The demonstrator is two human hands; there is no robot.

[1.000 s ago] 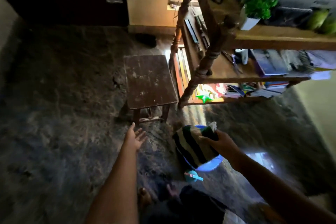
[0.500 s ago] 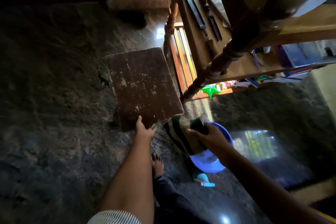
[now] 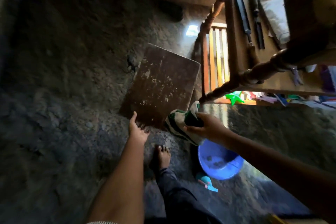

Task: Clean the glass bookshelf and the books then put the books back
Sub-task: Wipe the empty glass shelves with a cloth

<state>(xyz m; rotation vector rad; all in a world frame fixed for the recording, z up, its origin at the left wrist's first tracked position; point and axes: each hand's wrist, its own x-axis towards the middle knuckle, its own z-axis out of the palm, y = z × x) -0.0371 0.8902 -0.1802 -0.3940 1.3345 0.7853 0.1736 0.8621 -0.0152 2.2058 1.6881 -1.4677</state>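
Observation:
My right hand point(image 3: 207, 126) grips a green-and-white striped cloth point(image 3: 179, 123) just above and beyond a blue plastic basin point(image 3: 221, 163) on the floor. My left hand point(image 3: 137, 130) reaches the near edge of a worn dark wooden stool point(image 3: 160, 85); its thumb lies along the edge, and the fingers seem to curl under it. The wooden bookshelf point(image 3: 254, 71) with turned posts stands at the right. Books and papers point(image 3: 283, 96) lie on its lower shelf beside a green star-shaped thing point(image 3: 234, 97).
Dark speckled stone floor point(image 3: 63, 96) spreads to the left. My bare foot point(image 3: 161, 156) stands between the stool and the basin. A small teal object point(image 3: 206, 183) lies by the basin. Long dark tools point(image 3: 243, 14) rest on an upper shelf.
The view has tilted down and closer to the stool. My left hand has reached the stool's near edge, and the stool top now sits angled. My right hand has carried the cloth beyond the basin.

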